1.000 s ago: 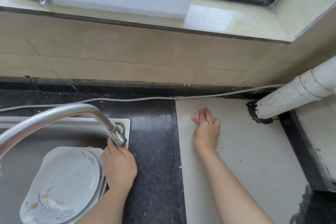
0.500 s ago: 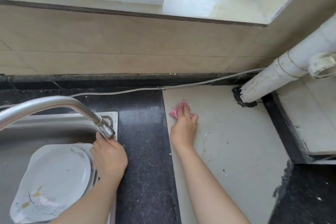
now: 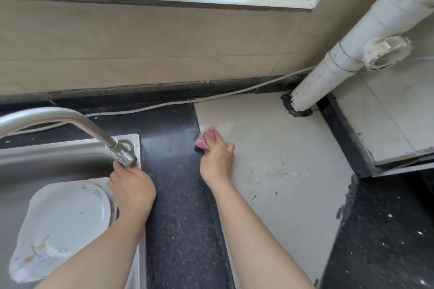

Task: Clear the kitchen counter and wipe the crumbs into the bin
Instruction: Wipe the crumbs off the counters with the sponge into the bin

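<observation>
My right hand (image 3: 217, 157) presses a pink cloth (image 3: 204, 139) flat on the cream tile section of the counter (image 3: 270, 171), right at its left edge where the black stone counter (image 3: 180, 195) begins. Dark crumbs and specks (image 3: 277, 176) lie scattered on the cream tile to the right of that hand. My left hand (image 3: 131, 190) rests on the right rim of the steel sink (image 3: 70, 155), fingers curled over the edge just below the tap's base; whether it grips anything is unclear.
White plates (image 3: 63, 225) with food stains are stacked in the sink. A curved steel tap (image 3: 58, 117) arches over it. A white cable (image 3: 164, 105) runs along the back wall. A thick white pipe (image 3: 340, 58) enters the counter at back right. No bin is in view.
My right hand has slid the pink cloth leftward across the cream tile to its left edge. The view has shifted right. My left hand stays on the sink rim.
</observation>
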